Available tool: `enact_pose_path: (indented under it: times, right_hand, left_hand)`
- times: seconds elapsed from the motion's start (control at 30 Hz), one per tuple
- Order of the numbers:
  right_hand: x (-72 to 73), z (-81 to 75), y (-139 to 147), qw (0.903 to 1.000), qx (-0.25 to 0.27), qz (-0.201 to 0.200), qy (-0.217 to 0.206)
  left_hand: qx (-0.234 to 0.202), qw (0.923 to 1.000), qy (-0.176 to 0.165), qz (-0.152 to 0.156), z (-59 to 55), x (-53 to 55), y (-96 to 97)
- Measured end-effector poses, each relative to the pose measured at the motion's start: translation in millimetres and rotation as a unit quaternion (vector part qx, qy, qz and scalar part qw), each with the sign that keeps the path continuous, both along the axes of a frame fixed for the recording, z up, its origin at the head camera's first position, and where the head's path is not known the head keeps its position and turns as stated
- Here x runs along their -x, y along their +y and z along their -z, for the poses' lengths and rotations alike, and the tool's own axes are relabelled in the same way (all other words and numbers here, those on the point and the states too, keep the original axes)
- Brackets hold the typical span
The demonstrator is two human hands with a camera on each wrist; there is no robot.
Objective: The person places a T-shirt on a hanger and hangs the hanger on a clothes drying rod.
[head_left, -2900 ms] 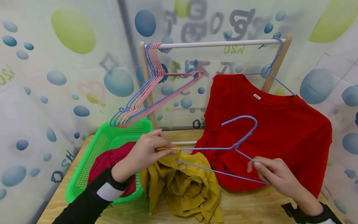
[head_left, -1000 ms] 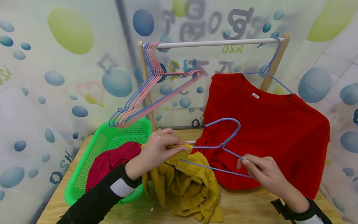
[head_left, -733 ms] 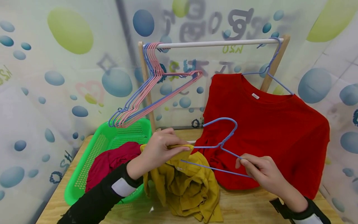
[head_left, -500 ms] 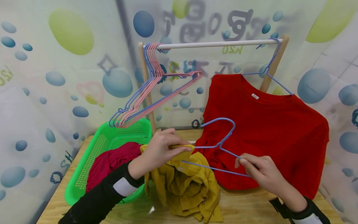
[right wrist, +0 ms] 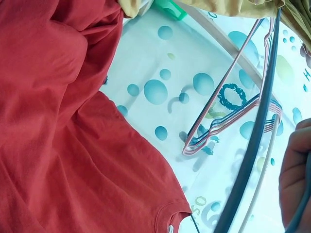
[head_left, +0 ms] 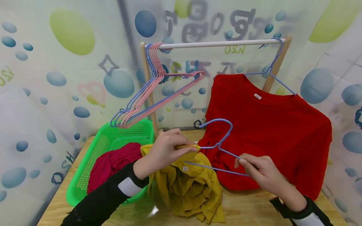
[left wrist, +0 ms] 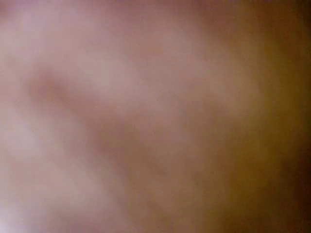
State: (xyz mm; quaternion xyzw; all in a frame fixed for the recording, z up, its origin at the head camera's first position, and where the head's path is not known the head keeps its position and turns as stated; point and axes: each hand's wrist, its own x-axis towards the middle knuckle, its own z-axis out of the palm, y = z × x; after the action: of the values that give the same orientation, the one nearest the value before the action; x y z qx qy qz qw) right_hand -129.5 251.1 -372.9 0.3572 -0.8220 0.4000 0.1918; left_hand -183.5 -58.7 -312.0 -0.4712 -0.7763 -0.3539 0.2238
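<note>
A blue wire hanger (head_left: 225, 135) is held at its right arm by my right hand (head_left: 263, 172), thumb and fingers pinching the wire. My left hand (head_left: 167, 150) pinches the neckline edge of a mustard-yellow shirt (head_left: 195, 191), and the hanger's left end runs inside the collar, hidden by cloth. Below the hands the rest of the shirt lies bunched on the table. In the right wrist view the hanger's bottom bar (right wrist: 260, 121) crosses close to the camera, with the right hand's fingers (right wrist: 296, 170) at the edge. The left wrist view is only a blur.
A rack's white rail (head_left: 215, 44) carries several pink and blue hangers (head_left: 141, 100) at its left. A red shirt (head_left: 263, 131) hangs on a blue hanger at the right. Behind the left arm, a green basket (head_left: 82, 163) holds a crimson garment (head_left: 113, 161) on the wooden table.
The right hand has moved left with the hanger, and more of its left arm has slid into the yellow collar. The left hand, still pinching the neckline, has shifted right.
</note>
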Motion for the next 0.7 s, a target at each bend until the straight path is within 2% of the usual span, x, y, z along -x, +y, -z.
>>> enact_pose_path:
  times: [0.2,0.47,0.7]
  right_hand:
    - [4.4,4.3,-2.3,0.9993,0.015,0.000,0.033]
    - [1.3,0.9,-5.4,0.9999,-0.013,0.007,0.000]
    - [2.7,2.6,-8.0,0.9998,0.000,0.000,0.018]
  left_hand:
    - [-0.005,1.0000,0.004,-0.006,0.0,0.1,3.3]
    - [-0.003,0.9999,-0.001,-0.010,1.1,-0.6,7.7]
    - [-0.009,0.9999,-0.003,-0.013,1.2,-3.0,11.5]
